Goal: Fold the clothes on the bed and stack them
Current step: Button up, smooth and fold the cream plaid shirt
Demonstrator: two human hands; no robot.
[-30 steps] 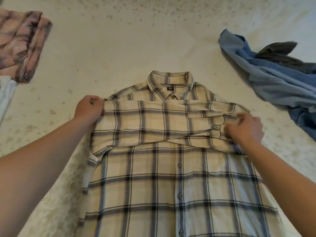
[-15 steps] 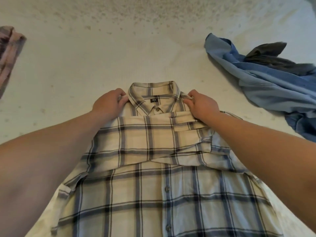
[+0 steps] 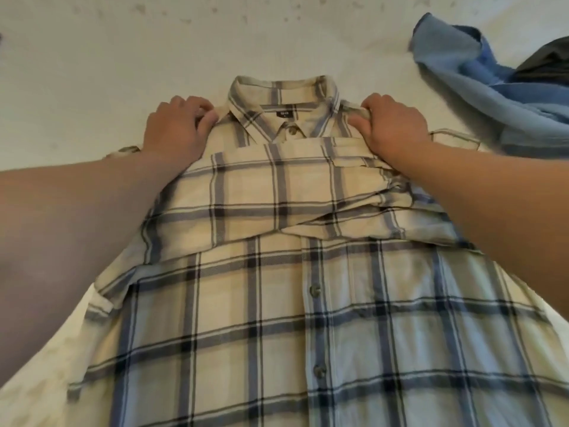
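Hands (image 3: 177, 127) (image 3: 391, 126) now wider apart, each pinching a shoulder of the plaid shirt (image 3: 277, 288).

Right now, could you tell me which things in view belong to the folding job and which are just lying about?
In hand:
plaid shirt, sleeves folded across its chest
left hand and right hand, pinching its shoulders

Waiting, untouched:
blue garment
dark garment on it
bed

Inside the collar (image 3: 281, 97) of the plaid shirt (image 3: 277, 303), just above the top button, sits a small dark neck label (image 3: 283, 113) with pale marks on it; they are too small and blurred to read. No other writing shows.
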